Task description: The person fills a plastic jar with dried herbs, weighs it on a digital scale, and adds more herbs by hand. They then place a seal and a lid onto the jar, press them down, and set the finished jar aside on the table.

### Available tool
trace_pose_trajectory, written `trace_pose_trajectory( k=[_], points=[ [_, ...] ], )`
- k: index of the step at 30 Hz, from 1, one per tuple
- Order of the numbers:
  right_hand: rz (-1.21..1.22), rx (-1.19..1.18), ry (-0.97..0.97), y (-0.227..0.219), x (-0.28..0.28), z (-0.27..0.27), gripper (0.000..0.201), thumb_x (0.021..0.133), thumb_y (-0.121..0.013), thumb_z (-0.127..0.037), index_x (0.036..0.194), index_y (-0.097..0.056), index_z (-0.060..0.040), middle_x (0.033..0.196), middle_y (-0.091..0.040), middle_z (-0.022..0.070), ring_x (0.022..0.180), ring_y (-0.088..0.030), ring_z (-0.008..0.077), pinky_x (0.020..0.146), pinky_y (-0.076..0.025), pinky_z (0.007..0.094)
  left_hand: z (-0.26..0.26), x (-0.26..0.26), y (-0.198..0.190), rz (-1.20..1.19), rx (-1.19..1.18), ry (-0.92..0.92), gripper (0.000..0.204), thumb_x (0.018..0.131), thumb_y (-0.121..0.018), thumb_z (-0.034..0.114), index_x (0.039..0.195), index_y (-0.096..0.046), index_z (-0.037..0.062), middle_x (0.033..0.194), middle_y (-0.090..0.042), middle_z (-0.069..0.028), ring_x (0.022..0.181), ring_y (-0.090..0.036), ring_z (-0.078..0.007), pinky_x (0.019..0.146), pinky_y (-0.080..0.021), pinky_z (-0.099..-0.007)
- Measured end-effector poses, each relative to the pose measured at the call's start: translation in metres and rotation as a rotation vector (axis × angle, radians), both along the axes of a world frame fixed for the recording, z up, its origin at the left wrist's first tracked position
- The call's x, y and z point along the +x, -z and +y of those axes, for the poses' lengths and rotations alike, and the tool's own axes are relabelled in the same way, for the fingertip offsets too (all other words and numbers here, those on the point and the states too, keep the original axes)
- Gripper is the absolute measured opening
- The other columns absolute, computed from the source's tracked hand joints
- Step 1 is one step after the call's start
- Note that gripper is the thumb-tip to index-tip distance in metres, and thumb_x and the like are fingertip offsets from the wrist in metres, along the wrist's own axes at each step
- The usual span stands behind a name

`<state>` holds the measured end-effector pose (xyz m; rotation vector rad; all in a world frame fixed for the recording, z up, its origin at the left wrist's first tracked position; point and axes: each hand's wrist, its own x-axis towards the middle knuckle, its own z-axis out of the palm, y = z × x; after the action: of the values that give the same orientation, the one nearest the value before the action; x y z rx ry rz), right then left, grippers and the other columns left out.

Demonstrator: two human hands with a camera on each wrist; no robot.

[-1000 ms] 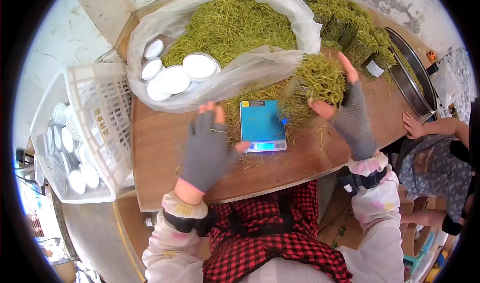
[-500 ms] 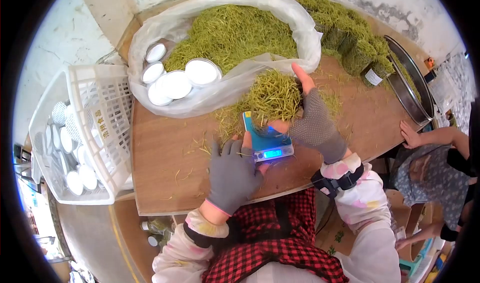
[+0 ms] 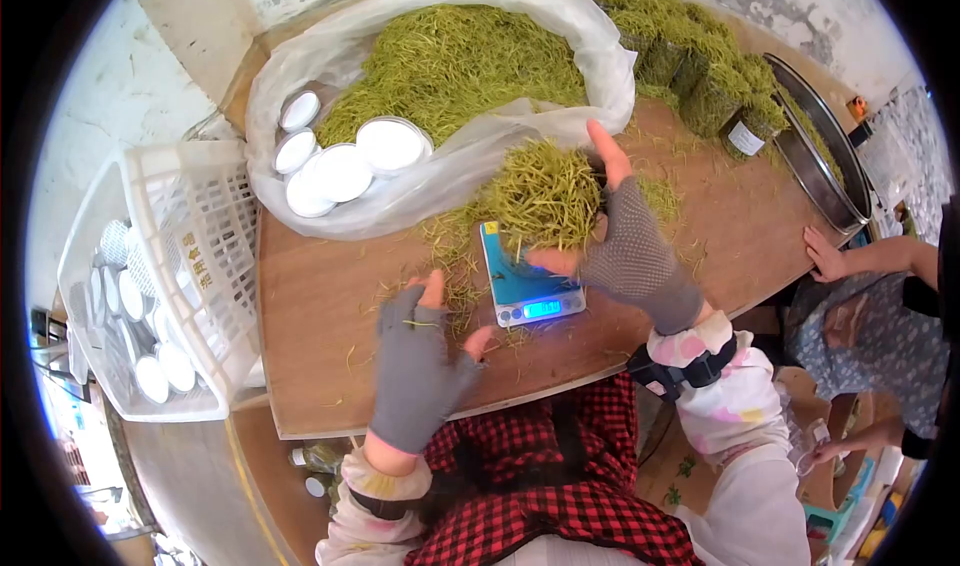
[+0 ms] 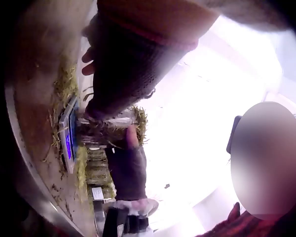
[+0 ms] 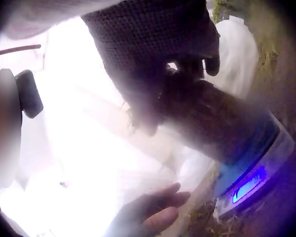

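My right hand [image 3: 640, 256], in a grey fingerless glove, grips a clear jar [image 5: 212, 118] heaped with dried green strands [image 3: 540, 191]. The jar stands upright on the blue plate of a small digital scale [image 3: 520, 291], whose display glows blue. In the left wrist view the jar's clear wall [image 4: 108, 133] shows side-on over the scale, with the thumb along it. Left of the scale, my gloved left hand [image 3: 420, 366] hovers low over the table with relaxed fingers, holding nothing.
Behind is a plastic bag [image 3: 470, 156] of green strands with white lids [image 3: 390, 146]. A white basket [image 3: 215, 276] of lids stands left. Filled jars [image 3: 715, 101] and a round metal sieve [image 3: 820, 156] are back right. Another person's hand [image 3: 825, 254] rests on the table's right edge.
My right hand has brought the jar leftward from beside the scale onto its plate. My left hand moved in close to the scale, then back left.
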<state>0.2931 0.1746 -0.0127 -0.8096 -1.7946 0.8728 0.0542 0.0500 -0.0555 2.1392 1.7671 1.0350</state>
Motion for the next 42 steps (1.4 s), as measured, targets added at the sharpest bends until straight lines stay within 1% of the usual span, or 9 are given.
trace_pose_trajectory(
  k=[3,7,9,12,15,19,23,33,42],
  points=[
    [-0.195,0.069,0.099,-0.005,0.017,-0.008,0.125,0.074,-0.096,-0.019,0.166,-0.013,-0.0077,0.152,-0.044,0.0178,0.14,-0.047,0.0291,0.117,-0.041,0.0424,-0.009,-0.012,-0.008,-0.082,-0.033,-0.01,0.075,0.087,-0.084,0.019,0.151,-0.049,0.0028,0.139,-0.058,-0.0231,0.13,-0.056,-0.0371,0.108,-0.045,-0.0436],
    [-0.254,-0.101,0.178,0.005,0.055,-0.031,0.105,0.081,-0.088,-0.016,0.163,-0.023,-0.0043,0.149,-0.047,0.0173,0.133,-0.054,0.0277,0.112,-0.045,0.0385,-0.024,-0.029,-0.018,-0.139,-0.09,-0.075,0.074,0.088,-0.083,0.02,0.15,-0.049,0.0006,0.14,-0.056,-0.0262,0.131,-0.054,-0.0409,0.108,-0.045,-0.047],
    [-0.22,-0.147,0.178,0.029,0.079,-0.043,0.06,0.091,-0.073,-0.007,0.147,-0.052,-0.006,0.129,-0.062,0.0144,0.116,-0.063,0.0258,0.101,-0.05,0.036,-0.029,-0.037,-0.021,-0.171,-0.099,-0.117,0.069,0.09,-0.082,0.018,0.149,-0.051,0.0009,0.143,-0.054,-0.0239,0.135,-0.053,-0.0383,0.11,-0.044,-0.0455],
    [-0.393,-0.258,0.192,0.042,0.105,-0.071,0.03,0.094,-0.062,0.0,0.123,-0.068,-0.0042,0.104,-0.068,0.0138,0.097,-0.066,0.0263,0.088,-0.052,0.0348,-0.032,-0.04,-0.021,-0.224,-0.107,-0.143,0.062,0.092,-0.078,0.013,0.148,-0.053,0.0033,0.146,-0.054,-0.0175,0.137,-0.051,-0.0296,0.117,-0.037,-0.0416],
    [-0.417,-0.264,0.354,0.05,0.102,-0.094,0.022,0.095,-0.059,0.002,0.113,-0.07,-0.0045,0.092,-0.066,0.0141,0.09,-0.064,0.0274,0.08,-0.051,0.035,-0.028,-0.038,-0.022,-0.242,-0.106,-0.146,0.059,0.093,-0.077,0.012,0.146,-0.055,0.0027,0.146,-0.054,-0.0172,0.14,-0.05,-0.0296,0.119,-0.035,-0.0418],
    [-0.476,-0.008,0.604,0.05,0.09,-0.098,0.024,0.094,-0.068,-0.005,0.117,-0.068,-0.0042,0.102,-0.067,0.0132,0.093,-0.065,0.0254,0.081,-0.052,0.0347,-0.02,-0.034,-0.026,-0.224,-0.088,-0.096,0.057,0.093,-0.076,0.011,0.146,-0.055,0.0021,0.148,-0.053,-0.0169,0.142,-0.048,-0.0302,0.12,-0.034,-0.0417],
    [-0.38,-0.051,0.61,0.051,0.091,-0.086,0.031,0.093,-0.072,-0.008,0.123,-0.066,-0.0037,0.106,-0.066,0.0125,0.095,-0.065,0.0246,0.084,-0.052,0.0349,-0.01,-0.022,-0.04,-0.188,-0.076,-0.05,0.06,0.093,-0.077,0.015,0.147,-0.054,0.0021,0.15,-0.052,-0.0194,0.141,-0.049,-0.0329,0.118,-0.037,-0.0432],
    [-0.193,0.061,0.287,-0.03,0.046,-0.029,0.047,0.093,-0.078,-0.015,0.136,-0.062,-0.0069,0.105,-0.065,0.0061,0.095,-0.063,0.0163,0.085,-0.053,0.0321,0.045,0.022,-0.059,-0.103,0.073,0.196,0.096,0.09,-0.082,0.02,0.163,-0.024,-0.0009,0.156,-0.041,-0.0259,0.144,-0.043,-0.0393,0.119,-0.036,-0.0459],
    [-0.241,-0.116,0.171,-0.044,0.054,-0.009,0.036,0.097,-0.074,-0.016,0.131,-0.065,-0.0058,0.096,-0.064,0.0019,0.083,-0.061,0.0094,0.073,-0.052,0.0261,0.04,0.0,-0.042,-0.252,-0.026,0.131,0.103,0.084,-0.087,0.02,0.163,-0.024,-0.0014,0.159,-0.04,-0.0244,0.148,-0.039,-0.0353,0.12,-0.034,-0.044]
  ],
)
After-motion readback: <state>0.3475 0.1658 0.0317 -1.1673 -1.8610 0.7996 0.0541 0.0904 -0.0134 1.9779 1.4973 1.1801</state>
